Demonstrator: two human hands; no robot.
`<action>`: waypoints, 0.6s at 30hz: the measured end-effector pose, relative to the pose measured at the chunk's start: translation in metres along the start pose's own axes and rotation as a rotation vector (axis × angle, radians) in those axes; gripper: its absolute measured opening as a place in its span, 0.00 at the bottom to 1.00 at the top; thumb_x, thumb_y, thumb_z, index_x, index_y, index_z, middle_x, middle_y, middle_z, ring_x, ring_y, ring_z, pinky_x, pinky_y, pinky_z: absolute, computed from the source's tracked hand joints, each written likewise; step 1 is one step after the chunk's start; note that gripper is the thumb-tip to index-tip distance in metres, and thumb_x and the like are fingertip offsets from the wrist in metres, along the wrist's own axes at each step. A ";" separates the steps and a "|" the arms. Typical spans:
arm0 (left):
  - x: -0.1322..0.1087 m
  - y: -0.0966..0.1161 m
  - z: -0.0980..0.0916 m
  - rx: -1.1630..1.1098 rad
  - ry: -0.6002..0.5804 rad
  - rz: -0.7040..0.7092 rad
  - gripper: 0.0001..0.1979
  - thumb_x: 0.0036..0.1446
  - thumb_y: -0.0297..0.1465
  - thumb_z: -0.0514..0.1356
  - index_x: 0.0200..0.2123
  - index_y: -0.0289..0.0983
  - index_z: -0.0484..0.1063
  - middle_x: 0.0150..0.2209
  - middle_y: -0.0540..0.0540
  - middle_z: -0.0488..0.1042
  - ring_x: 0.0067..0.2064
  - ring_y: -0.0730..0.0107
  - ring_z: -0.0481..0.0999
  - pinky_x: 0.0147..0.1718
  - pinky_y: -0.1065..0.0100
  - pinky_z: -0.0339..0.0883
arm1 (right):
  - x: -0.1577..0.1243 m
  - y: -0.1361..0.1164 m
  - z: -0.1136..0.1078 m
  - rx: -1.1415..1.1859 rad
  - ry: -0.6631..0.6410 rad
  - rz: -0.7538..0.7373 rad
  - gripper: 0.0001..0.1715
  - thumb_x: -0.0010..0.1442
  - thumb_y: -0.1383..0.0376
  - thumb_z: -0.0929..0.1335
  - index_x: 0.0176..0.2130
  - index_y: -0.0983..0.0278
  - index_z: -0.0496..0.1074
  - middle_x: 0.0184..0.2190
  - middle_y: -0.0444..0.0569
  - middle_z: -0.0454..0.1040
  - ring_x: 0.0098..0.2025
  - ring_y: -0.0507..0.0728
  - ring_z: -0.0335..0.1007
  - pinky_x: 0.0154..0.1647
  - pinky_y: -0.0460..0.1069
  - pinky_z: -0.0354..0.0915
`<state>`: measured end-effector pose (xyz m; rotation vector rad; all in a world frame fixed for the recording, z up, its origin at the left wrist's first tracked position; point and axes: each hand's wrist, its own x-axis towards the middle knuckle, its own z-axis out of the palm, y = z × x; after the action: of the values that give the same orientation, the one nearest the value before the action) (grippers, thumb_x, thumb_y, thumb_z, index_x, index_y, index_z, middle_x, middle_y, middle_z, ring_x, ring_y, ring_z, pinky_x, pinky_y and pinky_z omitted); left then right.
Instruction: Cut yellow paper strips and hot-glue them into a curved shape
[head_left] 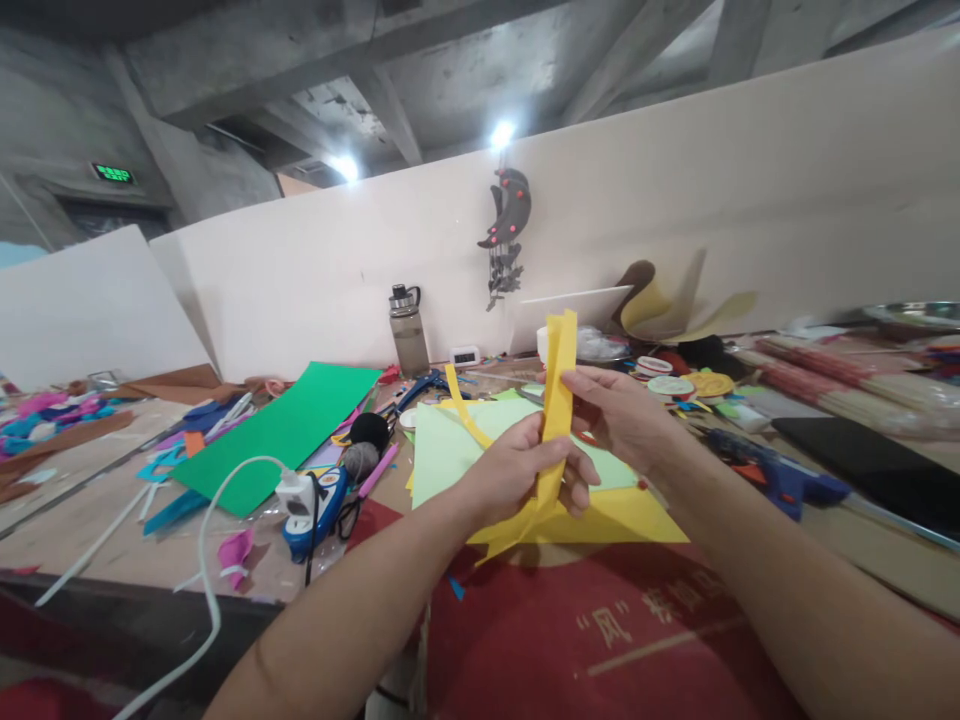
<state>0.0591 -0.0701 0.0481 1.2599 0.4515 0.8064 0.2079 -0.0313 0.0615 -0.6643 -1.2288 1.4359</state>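
A folded yellow paper strip [559, 385] stands nearly upright between my two hands. My left hand [514, 470] is closed around its lower part, thumb in front. The fingers of my right hand [611, 405] pinch the strip's right edge higher up. Below my hands the strip's loose ends hang over a yellow sheet [637, 515]. A pale green sheet [439, 455] lies on top of that, partly hidden by my hands. Another narrow yellow strip [465, 408] curls up just left of my left hand.
A red board with lettering [600, 640] lies nearest me. To the left are a green sheet [277, 440], a power strip [319, 510] with a white cable, and yarn balls [367, 435]. A bottle [409, 335] stands behind. A blue glue gun [787, 475] and black tablet-like slab [870, 460] lie right.
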 end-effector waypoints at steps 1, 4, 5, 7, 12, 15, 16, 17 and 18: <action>0.000 0.000 -0.002 0.029 0.000 -0.002 0.22 0.52 0.41 0.62 0.45 0.36 0.59 0.29 0.47 0.73 0.24 0.72 0.73 0.26 0.68 0.67 | 0.001 0.001 -0.001 0.007 0.012 -0.019 0.13 0.48 0.56 0.74 0.29 0.63 0.74 0.21 0.41 0.67 0.19 0.47 0.57 0.16 0.44 0.56; 0.000 -0.001 -0.006 0.168 0.054 0.005 0.23 0.50 0.42 0.63 0.43 0.35 0.60 0.29 0.47 0.73 0.24 0.73 0.73 0.27 0.68 0.67 | 0.006 0.002 -0.005 0.055 0.133 -0.115 0.12 0.46 0.58 0.75 0.29 0.62 0.75 0.25 0.43 0.71 0.24 0.49 0.63 0.22 0.45 0.62; 0.000 -0.001 -0.007 0.217 0.070 0.000 0.22 0.50 0.42 0.64 0.42 0.34 0.61 0.28 0.47 0.73 0.24 0.74 0.72 0.27 0.69 0.67 | 0.008 0.002 -0.007 0.071 0.191 -0.156 0.11 0.45 0.59 0.75 0.29 0.62 0.75 0.26 0.44 0.72 0.25 0.49 0.64 0.24 0.45 0.63; 0.000 0.002 -0.009 0.310 0.091 -0.024 0.20 0.51 0.42 0.62 0.39 0.33 0.64 0.27 0.48 0.71 0.22 0.76 0.71 0.25 0.71 0.65 | 0.009 0.001 -0.008 0.073 0.286 -0.233 0.10 0.44 0.60 0.75 0.28 0.61 0.75 0.27 0.44 0.72 0.26 0.50 0.64 0.25 0.46 0.63; -0.001 0.015 -0.009 0.535 0.184 -0.058 0.16 0.55 0.41 0.57 0.38 0.33 0.68 0.26 0.49 0.70 0.18 0.80 0.65 0.16 0.75 0.59 | 0.006 0.001 -0.008 -0.016 0.407 -0.340 0.08 0.46 0.59 0.73 0.23 0.60 0.73 0.22 0.43 0.68 0.23 0.51 0.60 0.24 0.48 0.60; -0.003 0.020 -0.009 0.603 0.227 -0.094 0.13 0.55 0.37 0.56 0.37 0.34 0.69 0.29 0.47 0.72 0.19 0.79 0.67 0.17 0.74 0.60 | 0.005 0.001 -0.008 -0.026 0.464 -0.352 0.09 0.46 0.59 0.73 0.22 0.61 0.73 0.19 0.42 0.65 0.22 0.50 0.57 0.23 0.48 0.58; -0.004 0.021 -0.010 0.617 0.233 -0.109 0.12 0.53 0.36 0.58 0.36 0.33 0.70 0.29 0.47 0.72 0.20 0.78 0.68 0.18 0.74 0.61 | 0.006 0.001 -0.008 -0.027 0.479 -0.357 0.09 0.46 0.59 0.73 0.21 0.61 0.73 0.18 0.42 0.65 0.21 0.50 0.57 0.23 0.47 0.57; -0.005 0.022 -0.011 0.632 0.232 -0.124 0.11 0.52 0.35 0.59 0.35 0.33 0.71 0.28 0.47 0.72 0.20 0.78 0.68 0.19 0.73 0.62 | 0.007 0.001 -0.009 -0.025 0.494 -0.363 0.10 0.46 0.59 0.74 0.21 0.61 0.73 0.18 0.41 0.64 0.21 0.49 0.57 0.23 0.47 0.57; -0.005 0.023 -0.013 0.651 0.227 -0.138 0.11 0.50 0.35 0.61 0.34 0.33 0.71 0.27 0.48 0.72 0.21 0.77 0.68 0.21 0.73 0.62 | 0.008 0.001 -0.010 -0.022 0.507 -0.371 0.10 0.45 0.59 0.74 0.21 0.61 0.73 0.18 0.41 0.63 0.21 0.49 0.56 0.23 0.47 0.57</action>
<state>0.0401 -0.0634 0.0656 1.7144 1.0318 0.7090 0.2146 -0.0207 0.0586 -0.7167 -0.9059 0.8757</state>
